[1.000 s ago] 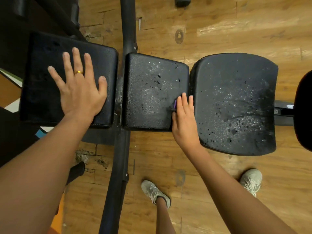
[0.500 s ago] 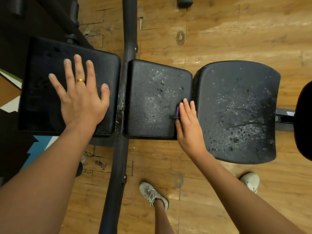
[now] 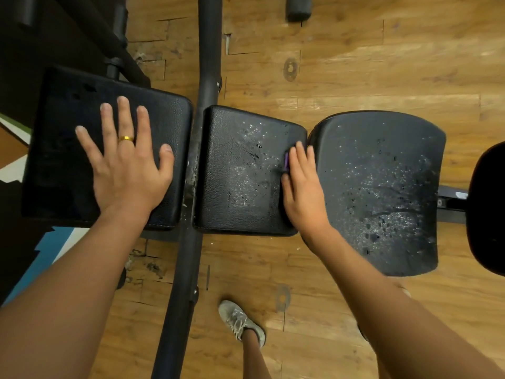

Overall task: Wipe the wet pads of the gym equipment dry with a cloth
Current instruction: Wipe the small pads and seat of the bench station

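Three black pads lie in a row over the floor. My left hand (image 3: 128, 170) rests flat, fingers spread, on the left pad (image 3: 68, 110), which shows hardly any droplets. The middle pad (image 3: 235, 173) and the wider right pad (image 3: 382, 187) are speckled with water drops. My right hand (image 3: 303, 187) lies with straight fingers on the right edge of the middle pad, at the gap to the right pad. It presses on a purple cloth (image 3: 286, 161); only a thin strip of the cloth shows beside my index finger.
A black steel frame bar (image 3: 207, 64) runs between the left and middle pads, from the top of view to the bottom. Another dark rounded pad (image 3: 489, 209) sits at the right edge. My grey shoe (image 3: 240, 321) stands on the wooden floor (image 3: 355, 64) below the pads.
The pads sit lower in view as my head has shifted. Both hands keep their places on the pads; the right hand stays at the middle pad's right edge.
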A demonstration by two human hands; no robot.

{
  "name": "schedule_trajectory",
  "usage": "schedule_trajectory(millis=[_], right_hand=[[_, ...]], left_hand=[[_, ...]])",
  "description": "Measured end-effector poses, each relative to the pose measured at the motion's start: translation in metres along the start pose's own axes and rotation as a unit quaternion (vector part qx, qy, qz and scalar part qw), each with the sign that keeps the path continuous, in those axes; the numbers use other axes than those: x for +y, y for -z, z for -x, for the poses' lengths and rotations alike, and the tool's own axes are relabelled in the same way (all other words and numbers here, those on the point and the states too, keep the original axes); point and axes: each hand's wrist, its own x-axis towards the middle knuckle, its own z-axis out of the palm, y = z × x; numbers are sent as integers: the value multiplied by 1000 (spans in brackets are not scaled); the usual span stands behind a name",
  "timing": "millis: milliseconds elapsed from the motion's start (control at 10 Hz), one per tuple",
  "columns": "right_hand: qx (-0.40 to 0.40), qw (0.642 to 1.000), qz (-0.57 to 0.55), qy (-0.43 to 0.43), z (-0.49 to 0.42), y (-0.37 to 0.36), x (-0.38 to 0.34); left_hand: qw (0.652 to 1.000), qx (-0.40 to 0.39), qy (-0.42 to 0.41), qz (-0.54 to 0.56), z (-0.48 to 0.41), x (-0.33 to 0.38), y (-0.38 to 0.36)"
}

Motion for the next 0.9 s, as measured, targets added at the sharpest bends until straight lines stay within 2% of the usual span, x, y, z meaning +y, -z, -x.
schedule_trajectory(millis=[100, 200, 400, 500, 600, 700, 800, 900], right_hand=[[-9, 1000, -7, -4, 44, -8, -2], [-14, 1000, -8, -1, 45, -8, -1], [-4, 1000, -22, -11, -45, 10, 1], [-41, 996, 20, 73, -79, 25, 16], [-113, 969, 82, 206, -92, 47, 41], [-167, 924, 150, 309, -103, 68, 65], [-185, 892, 183, 370, -118, 72, 61], [-190, 865, 177, 429, -136, 57, 24]], left_hand=[[1000, -3, 0, 0, 0, 0, 1], [1000, -6, -1, -2, 0, 1, 2], [1000, -7, 1, -4, 0, 0, 2], [1000, -6, -1, 3, 0, 1, 3], [1000, -7, -1, 6, 1, 0, 3], [1000, -7, 0, 9, 1, 1, 3], [1000, -13, 0, 7, 0, 1, 4], [1000, -15, 0, 3, 0, 0, 5]])
